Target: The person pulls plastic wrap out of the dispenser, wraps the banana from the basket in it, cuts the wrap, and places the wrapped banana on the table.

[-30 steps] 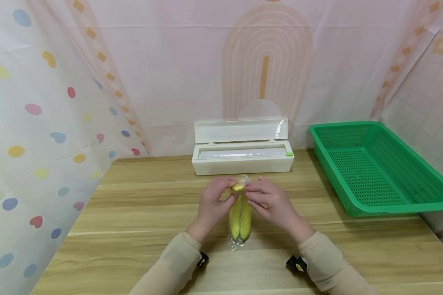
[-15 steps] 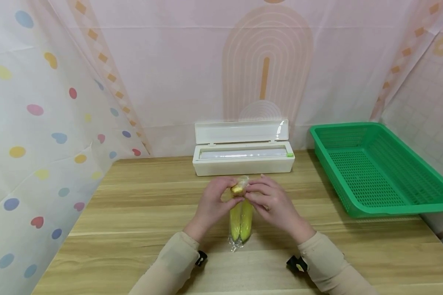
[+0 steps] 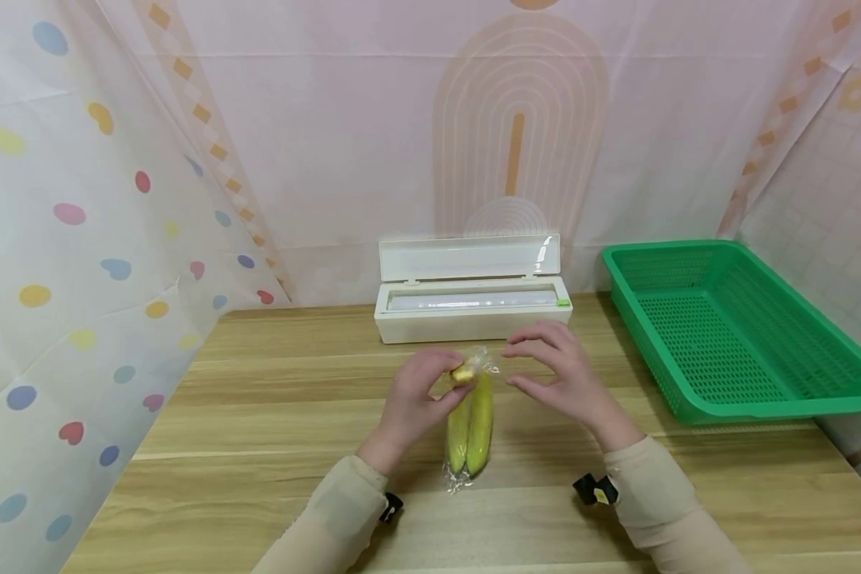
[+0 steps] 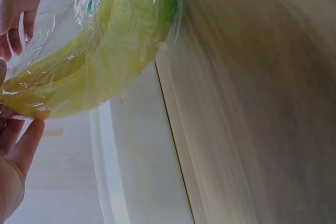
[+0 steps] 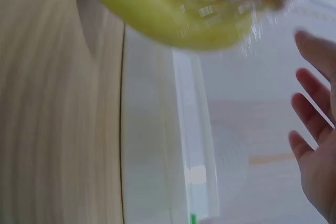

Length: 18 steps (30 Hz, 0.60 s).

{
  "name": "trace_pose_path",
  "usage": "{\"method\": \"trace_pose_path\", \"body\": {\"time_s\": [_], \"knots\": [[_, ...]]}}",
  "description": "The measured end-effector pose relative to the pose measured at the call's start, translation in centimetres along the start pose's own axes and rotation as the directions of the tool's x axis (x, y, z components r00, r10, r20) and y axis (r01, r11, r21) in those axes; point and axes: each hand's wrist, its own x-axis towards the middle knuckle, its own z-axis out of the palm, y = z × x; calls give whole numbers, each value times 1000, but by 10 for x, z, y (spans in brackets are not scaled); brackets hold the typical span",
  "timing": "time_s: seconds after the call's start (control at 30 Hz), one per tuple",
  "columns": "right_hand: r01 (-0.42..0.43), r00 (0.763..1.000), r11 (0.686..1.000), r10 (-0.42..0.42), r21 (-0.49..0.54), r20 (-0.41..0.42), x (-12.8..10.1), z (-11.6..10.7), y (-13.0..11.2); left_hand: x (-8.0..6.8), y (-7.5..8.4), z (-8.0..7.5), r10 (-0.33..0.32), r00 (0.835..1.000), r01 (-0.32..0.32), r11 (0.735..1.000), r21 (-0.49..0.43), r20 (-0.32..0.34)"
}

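Two wrapped bananas (image 3: 471, 422) on desk (image 3: 258, 414), stem pinched by left hand (image 3: 416, 399); right hand (image 3: 563, 375) now drawn off, fingers loosely spread, holding nothing. Wrapping looks finished.

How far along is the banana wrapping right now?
Mostly done: film already covers the bananas on the table. In hand: the left hand pinches the stem end; the right hand hovers open beside it. Possibly left: moving them, with the green basket empty.

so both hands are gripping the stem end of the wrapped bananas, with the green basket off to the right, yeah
Not both. Only the left hand grips the stem end of the wrapped bananas; the right hand is open beside them, as the head view shows. The green basket is on the right.
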Motion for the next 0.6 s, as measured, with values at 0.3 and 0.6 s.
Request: {"method": "trace_pose_path", "body": {"time_s": [0.3,0.6], "knots": [[52,982,987,-23,-150,187,1,2,6,-2,0,0,-2,1000,2,1000,-14,-5],[69,997,997,-68,-35,31,5,13,6,-3,1,0,-14,1000,14,1000,-27,-11]]}}
